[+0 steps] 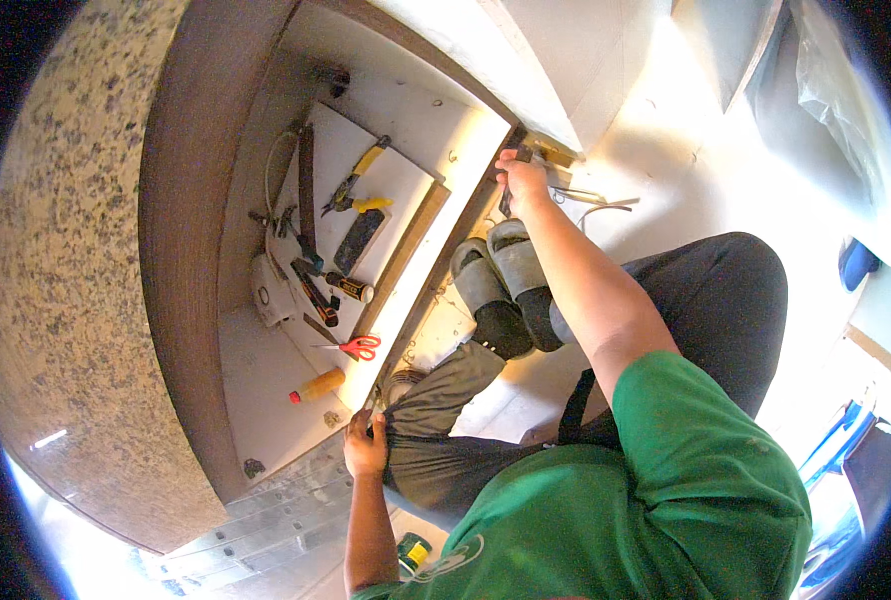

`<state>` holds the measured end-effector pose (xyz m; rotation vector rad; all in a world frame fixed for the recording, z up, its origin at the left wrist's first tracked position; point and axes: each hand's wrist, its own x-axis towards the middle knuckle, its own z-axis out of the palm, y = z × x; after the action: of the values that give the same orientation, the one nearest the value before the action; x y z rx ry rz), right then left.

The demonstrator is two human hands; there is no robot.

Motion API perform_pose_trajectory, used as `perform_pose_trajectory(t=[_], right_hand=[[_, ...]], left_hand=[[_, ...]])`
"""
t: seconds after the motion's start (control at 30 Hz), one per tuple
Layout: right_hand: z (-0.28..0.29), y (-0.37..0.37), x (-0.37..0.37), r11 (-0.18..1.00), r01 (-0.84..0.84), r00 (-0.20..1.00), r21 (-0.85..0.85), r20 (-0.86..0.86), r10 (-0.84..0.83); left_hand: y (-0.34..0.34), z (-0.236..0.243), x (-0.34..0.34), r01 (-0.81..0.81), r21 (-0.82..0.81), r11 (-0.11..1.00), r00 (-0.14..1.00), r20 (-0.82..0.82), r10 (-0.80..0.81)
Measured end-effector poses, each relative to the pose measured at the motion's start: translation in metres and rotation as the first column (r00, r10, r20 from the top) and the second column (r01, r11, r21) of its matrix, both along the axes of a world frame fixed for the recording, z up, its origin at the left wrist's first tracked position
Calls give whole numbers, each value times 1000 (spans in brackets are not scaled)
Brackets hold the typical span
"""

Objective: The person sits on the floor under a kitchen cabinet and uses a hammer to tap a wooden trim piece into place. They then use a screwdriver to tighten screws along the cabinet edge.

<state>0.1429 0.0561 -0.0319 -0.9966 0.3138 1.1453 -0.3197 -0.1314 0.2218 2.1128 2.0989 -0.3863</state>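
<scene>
An open cabinet (194,200) with dark wood-look edging lies on my left. At the near end of its front edge (444,275), my left hand (366,450) is closed, its fingers curled at the corner; the exact grip is partly hidden. My right hand (524,180) is closed around a dark, narrow object (507,205) at the far end of that edge; its kind is unclear. Inside the cabinet are red-handled scissors (363,347), yellow-handled pliers (366,160), a hammer (307,200), a utility knife (316,293) and a bottle with a red tip (318,386).
My sandalled feet (496,280) are close beside the cabinet edge. Thin offcut strips (601,205) lie beyond my right hand. A speckled stone slab (66,300) borders the cabinet at left. A green-and-yellow can (413,552) stands near my left forearm. Clear plastic sheeting (841,100) hangs at far right.
</scene>
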Motion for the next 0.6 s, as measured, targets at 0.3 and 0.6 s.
perform_pose_trajectory(t=[0.3, 0.6], right_hand=[[-10, 15, -24, 988, 150, 964, -23, -218, -151], [-16, -14, 18, 973, -220, 970, 73, -89, 226]], left_hand=[[0, 3, 5, -29, -16, 999, 999, 14, 29], [0, 1, 1, -53, -15, 998, 999, 1, 53]])
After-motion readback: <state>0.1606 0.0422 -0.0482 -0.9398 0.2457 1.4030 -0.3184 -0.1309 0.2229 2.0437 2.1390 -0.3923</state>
